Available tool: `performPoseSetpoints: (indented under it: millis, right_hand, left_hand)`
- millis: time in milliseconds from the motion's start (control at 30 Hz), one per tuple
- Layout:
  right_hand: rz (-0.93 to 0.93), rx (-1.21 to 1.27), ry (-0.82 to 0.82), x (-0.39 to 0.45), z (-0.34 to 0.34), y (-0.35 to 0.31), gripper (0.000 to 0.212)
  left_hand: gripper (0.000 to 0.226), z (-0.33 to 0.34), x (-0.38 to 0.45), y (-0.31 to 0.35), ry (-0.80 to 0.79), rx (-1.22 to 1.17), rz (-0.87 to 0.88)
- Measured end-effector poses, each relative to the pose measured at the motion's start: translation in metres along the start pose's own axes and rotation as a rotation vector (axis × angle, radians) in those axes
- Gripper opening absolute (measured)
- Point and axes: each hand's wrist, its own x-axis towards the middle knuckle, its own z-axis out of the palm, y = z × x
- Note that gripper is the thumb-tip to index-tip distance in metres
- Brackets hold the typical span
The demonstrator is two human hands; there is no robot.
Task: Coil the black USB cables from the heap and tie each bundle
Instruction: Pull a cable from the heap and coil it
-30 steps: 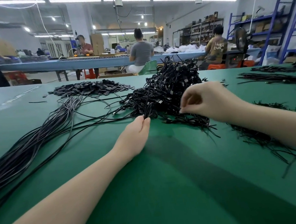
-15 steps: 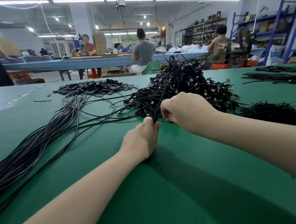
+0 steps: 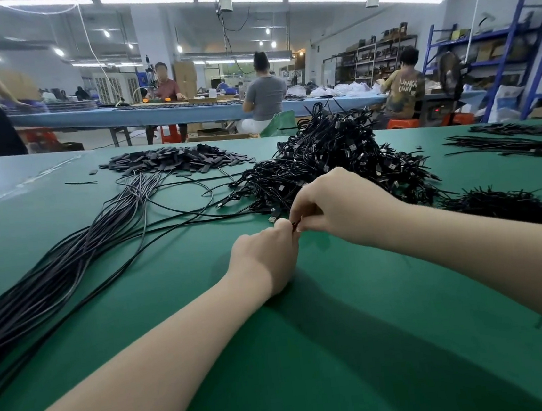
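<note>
since a second ago the right hand (image 3: 340, 206) has come in from the right and now meets the left hand (image 3: 267, 259) just in front of the heap of tied bundles (image 3: 332, 162), where before the two were apart. the left hand rests on the green desk (image 3: 345, 348), fingers curled, with its fingertips up against the right hand's; the right hand's thumb and forefinger pinch a thin dark piece between the two hands, too small to tell whether it is cable or tie. whether the left hand also grips it cannot be told, as its fingers hide the spot. a silvery usb plug (image 3: 271, 219) lies on the desk just left of the fingertips.

behind the hands the heap is a tangled black mound of thin, round, glossy cable with small rectangular plugs sticking out. to the left a long sheaf of loose cables (image 3: 68, 266) sweeps in smooth curves across the matte green surface towards the near left edge. beyond it lies a flat pile of small dark rectangular pieces (image 3: 174, 160). to the right sits a bristly clump of short black ties (image 3: 507, 205), and further back thin straight black strands (image 3: 507, 147). other people sit at a long blue table (image 3: 153, 112) behind.
</note>
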Motion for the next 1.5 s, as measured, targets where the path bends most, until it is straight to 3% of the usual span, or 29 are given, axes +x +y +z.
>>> performPoseSetpoints:
  millis: [167, 367, 567, 667, 767, 833, 900, 967, 1067, 1200, 1300, 1433, 1500]
  right_hand:
    - [-0.139, -0.149, -0.086, -0.003, -0.013, 0.007, 0.017]
    - [-0.167, -0.247, -0.125, 0.0, -0.007, 0.004, 0.021]
    - [-0.249, -0.297, -0.017, 0.007, -0.012, 0.003, 0.012]
    - [-0.131, -0.005, -0.226, 0.018, -0.032, 0.023, 0.009]
    - [0.074, 0.389, -0.476, 0.022, -0.047, 0.048, 0.014]
    - [0.227, 0.709, -0.551, 0.019, -0.039, 0.059, 0.015]
    - [0.34, 1.077, -0.492, 0.015, -0.019, 0.06, 0.018]
    - [0.416, 1.348, -0.309, 0.012, 0.006, 0.05, 0.02]
    - [0.518, 1.56, 0.037, 0.014, 0.04, 0.028, 0.025]
    - [0.587, 1.709, 0.277, 0.014, 0.069, 0.011, 0.024]
    - [0.571, 1.721, 0.265, 0.009, 0.074, 0.015, 0.013]
    - [0.492, 1.693, 0.111, 0.006, 0.075, 0.02, 0.025]
    - [0.506, 1.676, 0.124, 0.007, 0.077, 0.02, 0.026]
  left_hand:
    - [0.03, -0.003, -0.001, 0.003, 0.059, -0.218, -0.135]
    - [0.035, 0.003, 0.004, 0.002, 0.055, 0.0, -0.049]
    - [0.033, -0.001, 0.0, 0.005, 0.226, -0.021, -0.007]
    - [0.026, -0.007, -0.006, 0.004, 0.348, -0.131, 0.101]
    - [0.026, -0.016, -0.014, 0.006, 0.533, -0.239, 0.336]
    - [0.029, -0.021, -0.017, 0.009, 0.567, -0.361, 0.361]
    - [0.022, -0.024, -0.019, 0.008, 0.514, -0.638, 0.258]
    - [0.02, -0.018, -0.016, 0.006, 0.457, -0.919, 0.072]
    - [0.028, -0.011, -0.009, 0.0, 0.464, -1.167, -0.192]
    - [0.005, -0.004, 0.0, -0.006, 0.366, -1.34, -0.31]
    - [0.005, -0.001, 0.002, -0.008, 0.302, -1.401, -0.277]
    - [0.008, 0.002, 0.005, -0.011, 0.263, -1.465, -0.241]
    - [0.009, 0.004, 0.006, -0.011, 0.259, -1.493, -0.235]
